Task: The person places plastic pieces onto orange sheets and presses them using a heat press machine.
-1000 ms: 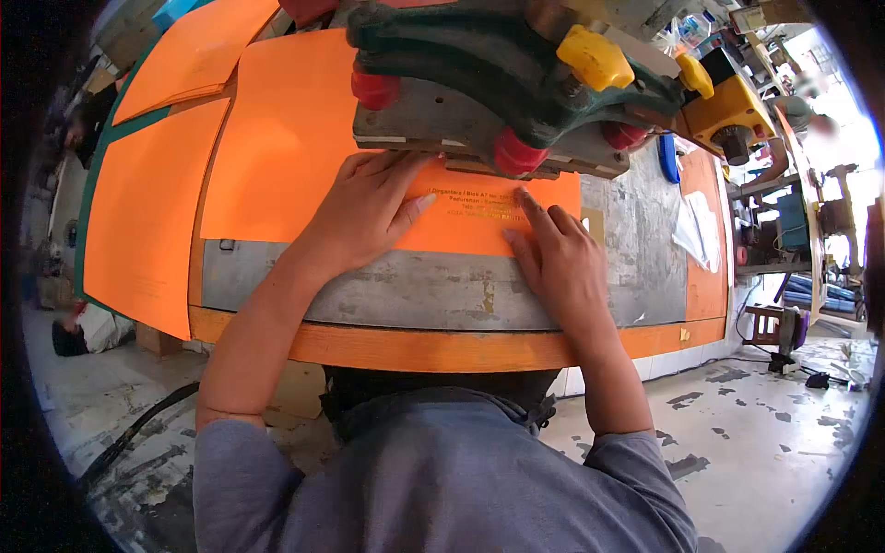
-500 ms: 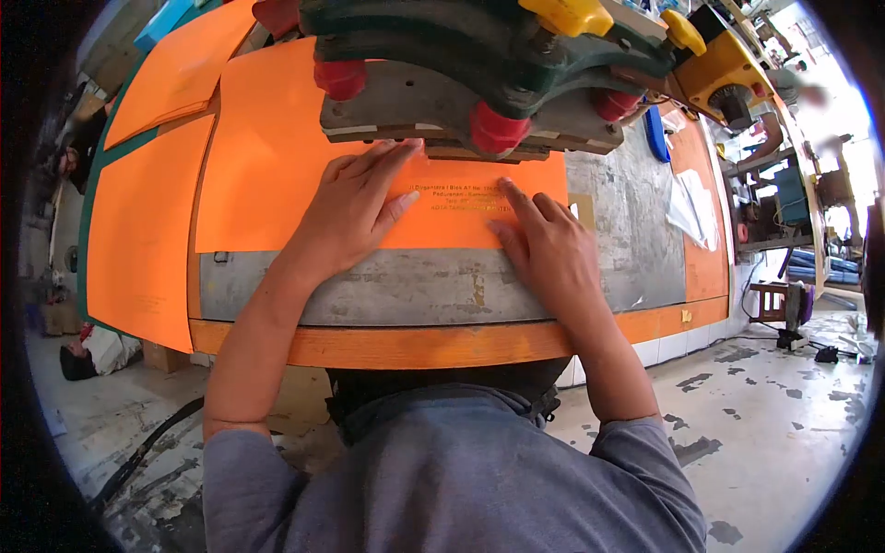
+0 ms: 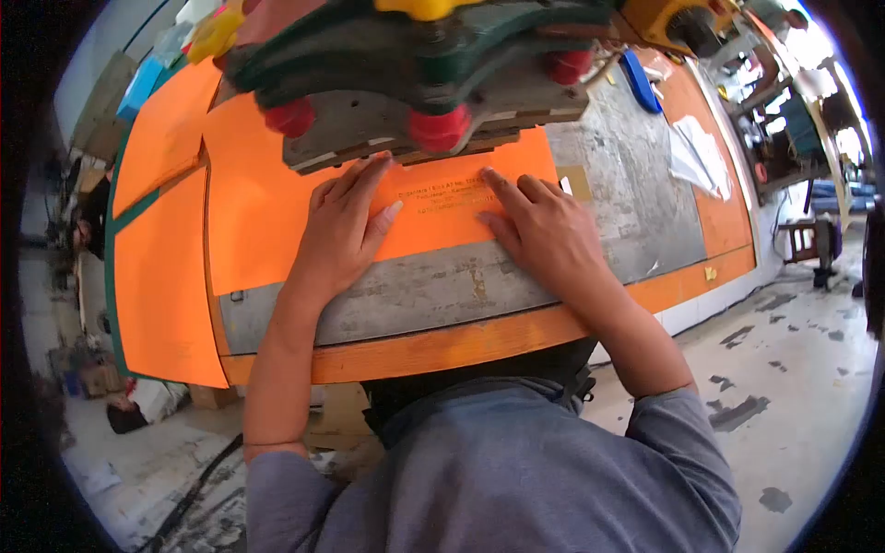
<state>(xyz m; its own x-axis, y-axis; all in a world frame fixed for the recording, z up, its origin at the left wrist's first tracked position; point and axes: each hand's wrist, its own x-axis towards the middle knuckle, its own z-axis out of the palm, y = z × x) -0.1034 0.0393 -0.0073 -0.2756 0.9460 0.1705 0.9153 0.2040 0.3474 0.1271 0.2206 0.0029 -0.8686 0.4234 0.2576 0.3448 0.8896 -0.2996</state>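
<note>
A large orange paper sheet point(image 3: 267, 203) lies on a worn grey metal plate point(image 3: 406, 300), its far edge under a dark green press head point(image 3: 442, 55). Small lines of printed text show on the sheet between my hands. My left hand point(image 3: 346, 217) rests on the paper with fingers stretched out, the fingertips close to the front edge of the press. My right hand point(image 3: 544, 217) lies at the sheet's right side, its index finger extended and its thumb apart beside the print. Neither hand grips anything.
Stacked orange sheets point(image 3: 171, 276) lie on the left. Red knobs point(image 3: 440, 131) sit on the press's lower plate. To the right are a blue tool-like object point(image 3: 641, 81), clear plastic point(image 3: 698, 155) and a yellow machine part point(image 3: 678, 23). A wooden table edge point(image 3: 461, 344) runs before me.
The camera view has tilted, shifting the table and press. My hands stay spread on the orange sheet in nearly the same places beside the print.
</note>
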